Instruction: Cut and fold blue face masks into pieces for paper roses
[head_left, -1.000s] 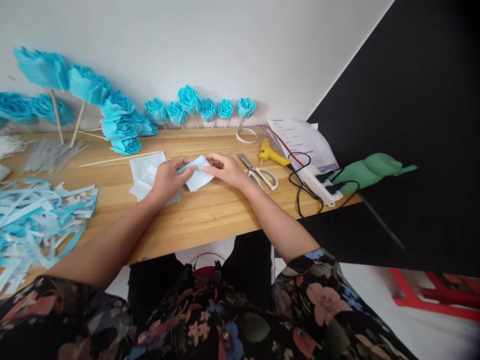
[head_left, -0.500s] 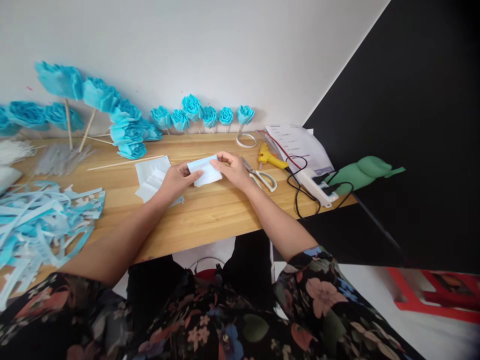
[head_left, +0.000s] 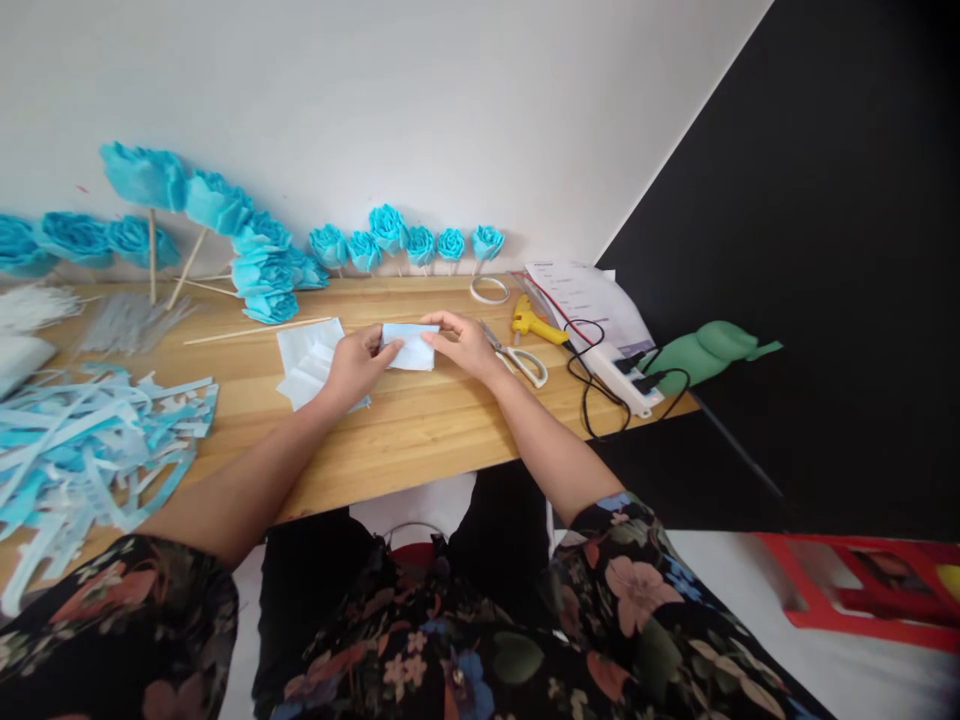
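In the head-worn camera's view, the only one, a person in a floral top sat at a wooden table (head_left: pixel 390 450), both forearms reaching forward; the left hand (head_left: pixel 358 366) gripped the left side of a small pale-blue rectangular sheet (head_left: pixel 412 350), thumb on top; the right hand (head_left: pixel 463 346) pinched its upper right corner between thumb and fingers; the sheet was out in front of the body, between the two hands, though whether it touched the tabletop could not be told; more pale sheets (head_left: pixel 307 352) lay overlapping just beside and partly behind the left hand; scissors (head_left: pixel 531 368) lay just beyond the right hand, near a yellow glue gun (head_left: pixel 536 322); blue crepe-paper flowers (head_left: pixel 487 242) on sticks lined the wall, and a heap of blue and white strips (head_left: pixel 112 450) spread at far left; to handle the sheet well, it seemed best to keep the pinch light, pull evenly from both sides, line up the edges and smooth from the middle outward, since such thin material would probably crease or slip under uneven pressure.
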